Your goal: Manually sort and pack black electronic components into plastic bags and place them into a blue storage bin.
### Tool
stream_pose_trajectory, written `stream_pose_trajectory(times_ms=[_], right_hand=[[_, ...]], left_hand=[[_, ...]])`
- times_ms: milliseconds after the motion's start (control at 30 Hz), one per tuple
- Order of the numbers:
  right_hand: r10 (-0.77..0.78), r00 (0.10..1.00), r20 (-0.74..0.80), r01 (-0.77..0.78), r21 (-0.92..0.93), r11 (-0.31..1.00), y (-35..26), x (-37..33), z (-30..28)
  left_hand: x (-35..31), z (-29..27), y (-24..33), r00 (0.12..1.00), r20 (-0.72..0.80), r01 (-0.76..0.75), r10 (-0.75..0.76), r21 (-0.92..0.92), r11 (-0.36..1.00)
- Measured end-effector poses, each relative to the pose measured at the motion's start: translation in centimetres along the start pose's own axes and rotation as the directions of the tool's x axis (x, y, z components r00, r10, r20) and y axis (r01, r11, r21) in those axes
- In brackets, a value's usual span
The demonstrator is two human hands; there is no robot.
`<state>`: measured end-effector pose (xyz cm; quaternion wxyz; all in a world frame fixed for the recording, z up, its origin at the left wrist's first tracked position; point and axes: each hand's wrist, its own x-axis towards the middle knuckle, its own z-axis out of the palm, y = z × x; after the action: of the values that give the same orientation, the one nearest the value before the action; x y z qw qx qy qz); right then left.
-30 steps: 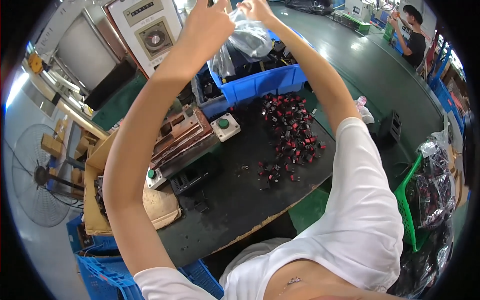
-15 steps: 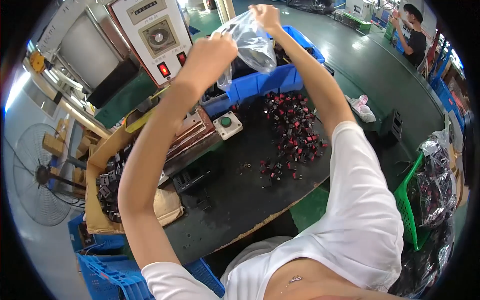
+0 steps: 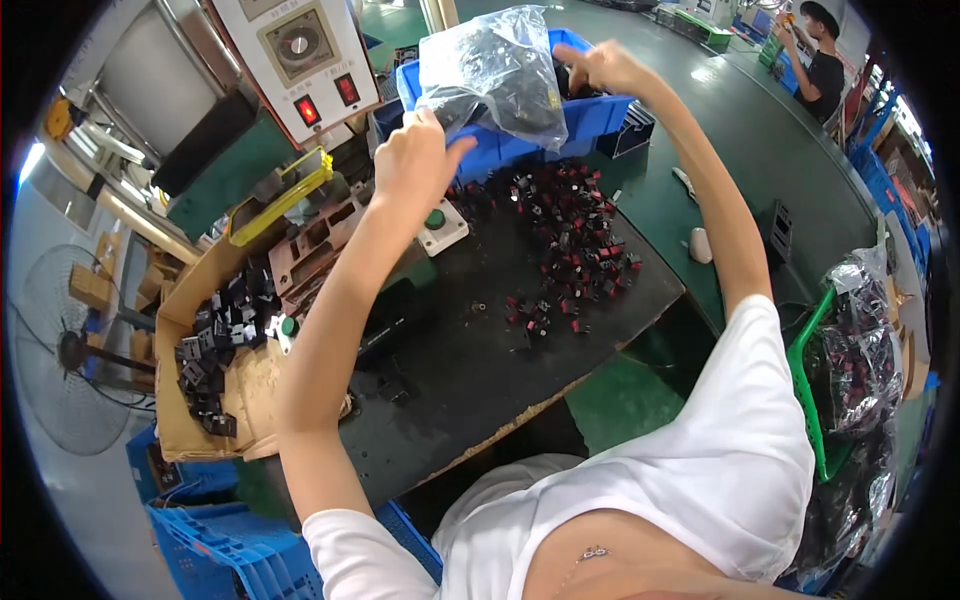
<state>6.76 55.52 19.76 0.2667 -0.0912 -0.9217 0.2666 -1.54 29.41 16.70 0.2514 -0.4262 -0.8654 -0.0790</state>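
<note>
A clear plastic bag [image 3: 490, 75] lies spread over the top of a blue bin [image 3: 590, 122] at the far side of the bench. Dark parts show through the film; whether they are inside the bag or beneath it, I cannot tell. My left hand [image 3: 412, 160] grips the bag's near left corner with curled fingers, its thumb sticking out to the right. Over the bin's right end, my right hand [image 3: 612, 72] is slightly blurred, fingers apart and pointing left toward the bag, holding nothing visible. Small black-and-red switch-like parts [image 3: 585, 245] are heaped on the dark bench below the bin.
On the left stands a cardboard box [image 3: 170, 400] of black parts [image 3: 205, 365], beside a metal fixture [image 3: 310, 245] and a control panel [image 3: 300, 60]. A green button box [image 3: 440, 228] sits near my left wrist. At right is a green basket [image 3: 808, 400] with bagged parts.
The bag was held up between both hands; now it lies over the bin. My right hand has let go of it and moved right and down. My left hand has moved slightly lower.
</note>
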Motion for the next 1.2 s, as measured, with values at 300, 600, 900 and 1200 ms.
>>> stream_pose_trajectory(times_ms=[300,600,900,1200], right_hand=[[0.138,0.98,0.141,-0.176,0.305,0.936,-0.2,2.7,2.5],[0.015,0.976,0.217,-0.206,0.946,-0.252,-1.8,18.5,7.0],[-0.299,0.943,0.148,-0.244,0.917,-0.316,6.2,25.6,4.9],[-0.156,0.964,0.215,-0.261,0.877,-0.404,7.4,20.4,0.6]], left_hand=[[4.5,2.5,-2.0,0.985,-0.165,0.027,-0.054,-0.167,0.986],[7.1,0.1,-1.5,0.897,-0.04,0.136,-0.441,-0.923,0.361],[7.6,0.7,1.5,0.845,0.275,0.003,-0.459,-0.86,-0.51],[12.1,8.9,0.2,0.706,0.674,0.378,-0.216,-0.618,-0.69]])
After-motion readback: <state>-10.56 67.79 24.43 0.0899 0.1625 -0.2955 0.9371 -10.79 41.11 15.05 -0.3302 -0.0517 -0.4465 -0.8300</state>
